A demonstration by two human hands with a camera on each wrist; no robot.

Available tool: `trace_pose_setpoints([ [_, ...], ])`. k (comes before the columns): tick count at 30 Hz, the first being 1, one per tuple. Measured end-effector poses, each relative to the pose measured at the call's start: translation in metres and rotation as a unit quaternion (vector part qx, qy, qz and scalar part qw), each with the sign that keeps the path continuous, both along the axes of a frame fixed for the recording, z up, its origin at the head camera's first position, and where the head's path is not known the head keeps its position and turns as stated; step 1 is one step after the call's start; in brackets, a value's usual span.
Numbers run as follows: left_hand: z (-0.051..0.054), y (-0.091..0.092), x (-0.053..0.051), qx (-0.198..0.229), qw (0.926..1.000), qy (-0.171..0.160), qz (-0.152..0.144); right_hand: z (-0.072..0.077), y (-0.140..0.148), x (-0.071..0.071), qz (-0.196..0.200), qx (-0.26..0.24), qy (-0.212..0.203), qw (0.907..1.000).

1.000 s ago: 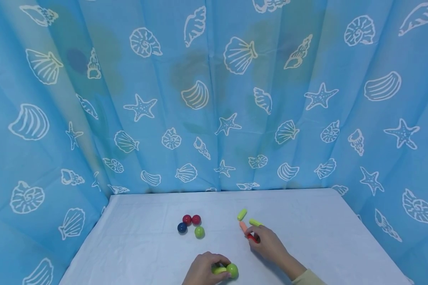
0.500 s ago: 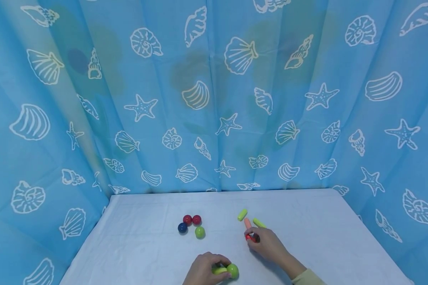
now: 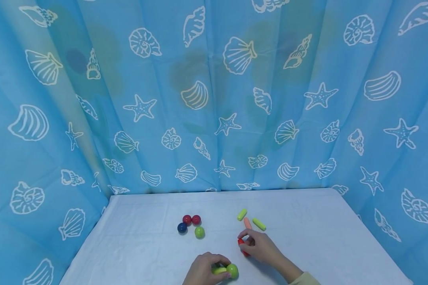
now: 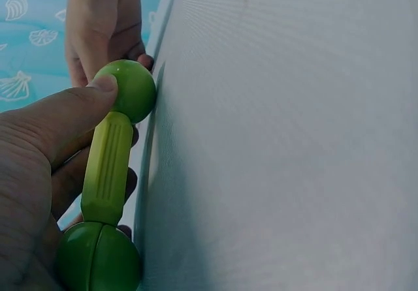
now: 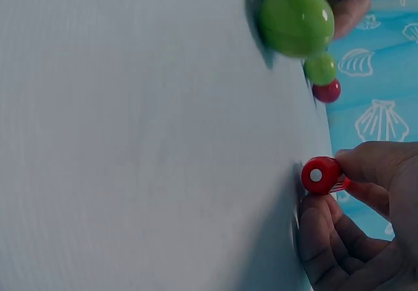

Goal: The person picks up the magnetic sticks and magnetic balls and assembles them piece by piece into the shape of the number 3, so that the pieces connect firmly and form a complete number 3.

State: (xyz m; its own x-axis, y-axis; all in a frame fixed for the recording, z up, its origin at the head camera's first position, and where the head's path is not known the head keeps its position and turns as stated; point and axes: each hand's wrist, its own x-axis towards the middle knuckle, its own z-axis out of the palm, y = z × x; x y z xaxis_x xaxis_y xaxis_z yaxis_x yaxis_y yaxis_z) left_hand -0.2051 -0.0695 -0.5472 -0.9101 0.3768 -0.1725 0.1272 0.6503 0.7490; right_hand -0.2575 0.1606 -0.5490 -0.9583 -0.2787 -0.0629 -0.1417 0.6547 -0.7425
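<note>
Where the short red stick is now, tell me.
The red stick is low, just right of centre in the head view, pinched in the right grip, nearer than the salmon-pink stick.

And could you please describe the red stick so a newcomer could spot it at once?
On the white table, find the right hand. It pinches the red stick, whose colour sets it apart: the loose sticks beyond are yellow-green or salmon.

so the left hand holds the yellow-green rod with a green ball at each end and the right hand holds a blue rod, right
Not quite: the right hand holds a red rod, not a blue one, as the right wrist view shows. The left hand and its yellow-green rod are as you say.
</note>
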Motion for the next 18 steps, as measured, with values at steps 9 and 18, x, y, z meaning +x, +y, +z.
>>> trace_pose_setpoints([
  [9,-0.001,-0.001,-0.001,0.006,1.0000,0.001,-0.003,0.003,-0.016,0.011,0.007,-0.054,-0.055,0.9970],
  [18,-0.002,-0.001,-0.003,0.001,1.0000,0.007,-0.002,0.008,-0.027,0.020,-0.007,-0.084,-0.074,0.9936],
])
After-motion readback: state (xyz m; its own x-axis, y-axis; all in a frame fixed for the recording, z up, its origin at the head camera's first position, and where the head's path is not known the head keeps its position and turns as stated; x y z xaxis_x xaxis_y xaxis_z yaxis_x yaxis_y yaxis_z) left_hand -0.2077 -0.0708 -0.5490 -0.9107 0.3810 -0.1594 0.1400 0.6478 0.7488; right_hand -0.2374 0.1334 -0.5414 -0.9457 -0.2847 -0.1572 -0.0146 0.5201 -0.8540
